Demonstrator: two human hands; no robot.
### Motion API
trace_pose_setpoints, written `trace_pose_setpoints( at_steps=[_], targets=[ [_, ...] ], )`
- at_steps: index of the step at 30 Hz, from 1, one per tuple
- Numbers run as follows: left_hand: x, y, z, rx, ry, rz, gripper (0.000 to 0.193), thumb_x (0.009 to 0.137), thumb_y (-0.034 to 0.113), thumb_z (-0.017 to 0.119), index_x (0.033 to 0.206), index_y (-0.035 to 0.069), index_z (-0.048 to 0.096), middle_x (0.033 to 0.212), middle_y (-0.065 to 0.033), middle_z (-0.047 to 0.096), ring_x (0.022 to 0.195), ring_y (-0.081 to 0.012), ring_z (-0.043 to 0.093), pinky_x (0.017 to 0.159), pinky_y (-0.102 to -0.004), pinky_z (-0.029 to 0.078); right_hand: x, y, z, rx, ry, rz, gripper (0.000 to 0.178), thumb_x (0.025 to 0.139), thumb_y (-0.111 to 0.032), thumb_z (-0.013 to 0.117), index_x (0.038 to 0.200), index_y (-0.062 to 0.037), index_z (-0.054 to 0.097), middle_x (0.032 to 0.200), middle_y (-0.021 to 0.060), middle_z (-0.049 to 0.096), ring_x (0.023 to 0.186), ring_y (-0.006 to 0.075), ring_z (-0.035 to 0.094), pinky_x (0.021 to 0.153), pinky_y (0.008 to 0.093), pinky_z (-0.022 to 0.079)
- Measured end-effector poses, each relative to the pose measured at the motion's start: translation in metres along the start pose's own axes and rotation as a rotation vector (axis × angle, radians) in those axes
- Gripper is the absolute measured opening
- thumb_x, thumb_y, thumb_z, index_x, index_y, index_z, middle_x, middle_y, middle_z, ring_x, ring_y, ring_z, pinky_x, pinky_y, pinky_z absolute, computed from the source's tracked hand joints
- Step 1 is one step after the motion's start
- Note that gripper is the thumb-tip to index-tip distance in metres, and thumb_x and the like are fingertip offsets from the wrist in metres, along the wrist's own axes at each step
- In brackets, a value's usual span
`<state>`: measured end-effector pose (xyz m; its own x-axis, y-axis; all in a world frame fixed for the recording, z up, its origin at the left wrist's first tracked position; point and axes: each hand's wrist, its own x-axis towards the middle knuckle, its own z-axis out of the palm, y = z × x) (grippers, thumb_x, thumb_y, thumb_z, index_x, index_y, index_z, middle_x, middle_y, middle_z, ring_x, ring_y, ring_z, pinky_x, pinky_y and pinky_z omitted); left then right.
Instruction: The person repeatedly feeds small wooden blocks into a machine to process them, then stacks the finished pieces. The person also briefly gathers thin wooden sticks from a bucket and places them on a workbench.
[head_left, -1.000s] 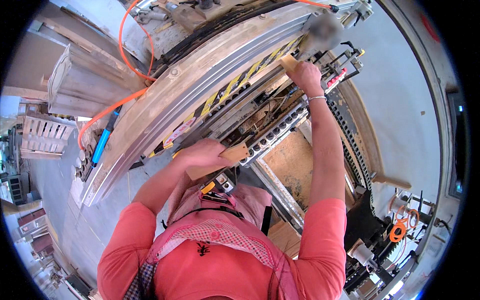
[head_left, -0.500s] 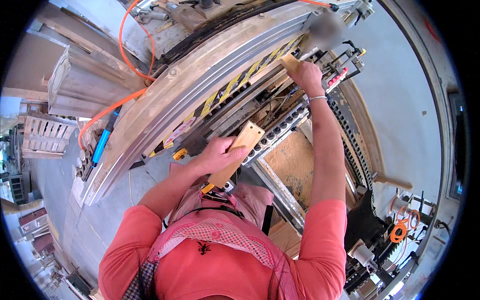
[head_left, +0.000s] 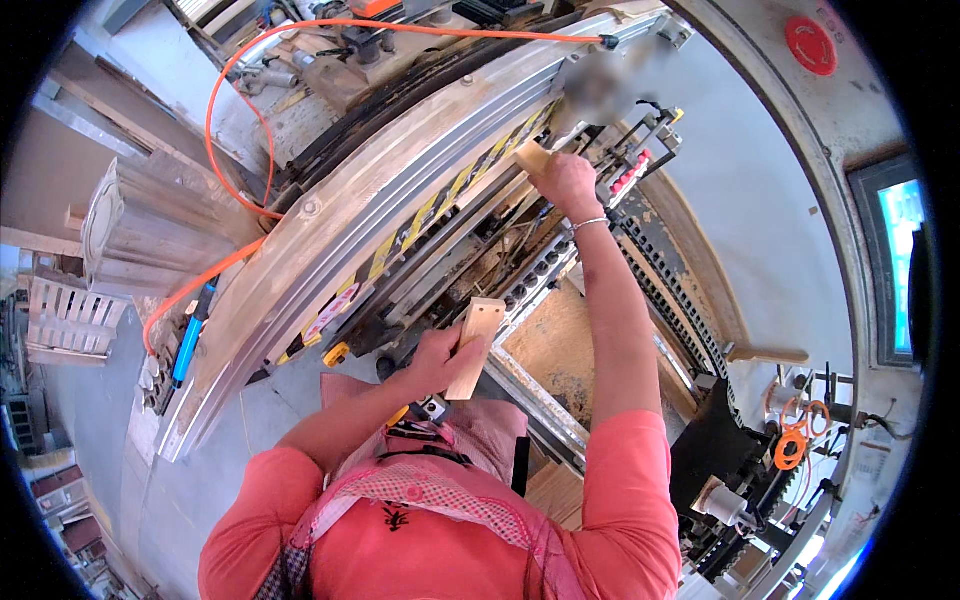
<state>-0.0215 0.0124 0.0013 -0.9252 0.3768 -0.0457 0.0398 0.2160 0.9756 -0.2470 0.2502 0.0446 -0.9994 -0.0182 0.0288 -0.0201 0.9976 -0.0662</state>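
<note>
At the left, the left hand (head_left: 436,362) is gripping a wooden bar (head_left: 474,355) by its left edge and is holding it out in front of the apron (head_left: 500,425), near the lower corner of the long machine (head_left: 385,165). The bar is now standing closer to straight away from the body, where in the earlier frame it is slanting more to the right. Its broad face is facing up, with two small holes (just dark dots here) showing at the far end. This turning seems to be keeping the work at handling the bar rather than setting it down. The far end is lying just beside the frame edge with its row of black cups (head_left: 531,281); contact is hard to tell.

Farther right, the right hand (head_left: 567,185) is closing on a wooden piece (head_left: 532,157) beside the machine's striped edge, matching the earlier frame. At the right rim, a lit screen (head_left: 903,262) is showing more fully, and a red button (head_left: 811,46) is appearing above it.
</note>
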Motion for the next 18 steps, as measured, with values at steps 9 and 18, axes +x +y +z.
trace_pose_setpoints(
  at_steps=[9, 18],
  targets=[
    [-0.003, 0.003, 0.005, 0.043, -0.086, 0.133, 0.025, 0.084, 0.023, 0.057, 0.093, 0.000, 0.059, 0.073, -0.0181, 0.059, 0.065, -0.0260, 0.062, 0.058, -0.0332, 0.046, 0.000, 0.001, 0.003, -0.011, 0.017, -0.030, 0.044, 0.071, -0.045, 0.065, 0.079, -0.0018, 0.066, 0.079, 0.0162, 0.065, 0.077, 0.0303, 0.064, 0.070, 0.0384, 0.051],
    [-0.002, 0.007, 0.006, -0.008, -0.108, 0.083, 0.029, 0.084, 0.025, 0.056, 0.096, -0.001, 0.057, 0.076, -0.0181, 0.060, 0.069, -0.0295, 0.062, 0.060, -0.0341, 0.046, -0.001, 0.006, 0.006, 0.002, 0.004, -0.050, 0.045, 0.072, -0.045, 0.063, 0.085, -0.0017, 0.063, 0.079, 0.0165, 0.064, 0.078, 0.0309, 0.063, 0.070, 0.0391, 0.051]
  ],
)
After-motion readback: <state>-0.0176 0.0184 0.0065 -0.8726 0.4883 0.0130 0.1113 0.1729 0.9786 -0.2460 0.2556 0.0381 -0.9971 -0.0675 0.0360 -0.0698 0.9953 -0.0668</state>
